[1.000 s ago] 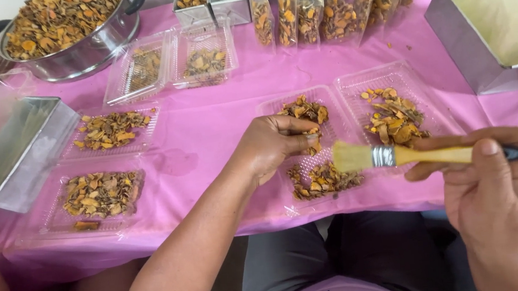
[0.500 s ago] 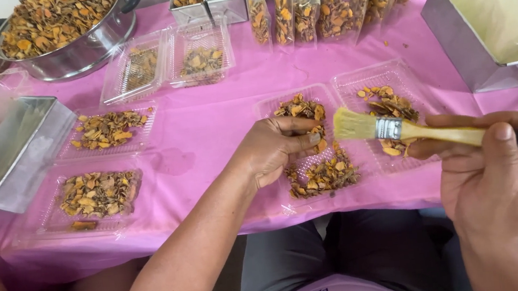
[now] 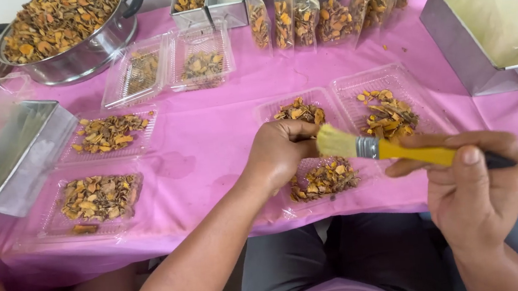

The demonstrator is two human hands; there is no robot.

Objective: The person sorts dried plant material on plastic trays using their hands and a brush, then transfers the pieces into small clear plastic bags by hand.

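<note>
My right hand (image 3: 472,190) grips a paintbrush (image 3: 388,149) with a yellow handle and pale bristles, held level with the bristles pointing left. The bristle tip is right beside my left hand (image 3: 279,152), whose fingers are closed on something small over a clear plastic clamshell tray (image 3: 337,95); what they pinch is hidden. That open tray lies on the pink tablecloth (image 3: 208,151) with dried orange-brown slices (image 3: 325,179) in its near half and more in its far half and lid.
Two filled clear trays (image 3: 101,197) sit at left by a metal box (image 3: 13,158). A large metal pot (image 3: 67,28) of slices, open trays, filled clear bags (image 3: 309,15) and another metal box (image 3: 486,44) with clear bags line the back. Someone's arm shows at lower left.
The brush has swung left and a little up, its bristles now close against my left hand. My left hand has stayed over the tray.
</note>
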